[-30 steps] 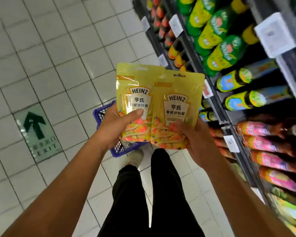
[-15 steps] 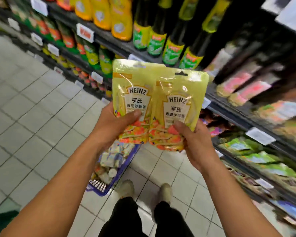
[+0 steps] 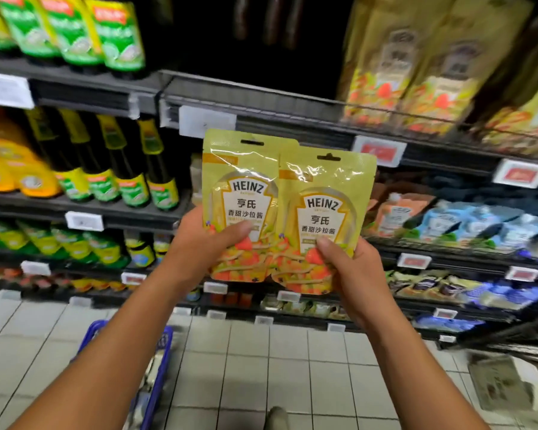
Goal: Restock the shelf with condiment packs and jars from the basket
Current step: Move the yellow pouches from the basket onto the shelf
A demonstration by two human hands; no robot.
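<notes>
Two yellow Heinz salad dressing packs are held upright side by side in front of the shelf. My left hand [image 3: 199, 243] grips the left pack [image 3: 241, 193] with its thumb across the front. My right hand [image 3: 351, 268] grips the right pack [image 3: 323, 212], which slightly overlaps the left one. The blue basket [image 3: 159, 361] stands on the floor at the lower left, partly hidden behind my left arm. Matching yellow packs [image 3: 416, 63] stand on the upper shelf at the right, blurred.
Dark bottles with green and yellow labels [image 3: 131, 169] fill the shelves on the left. Blue and orange pouches [image 3: 466, 225] lie on the right-hand shelf. A dark gap [image 3: 255, 41] opens on the upper shelf. White price tags line the shelf edges. White tiles cover the floor [image 3: 292, 367].
The view has swung from the floor and aisle to face the shelves squarely. Both hands have kept hold of the two packs and raised them toward the shelf front.
</notes>
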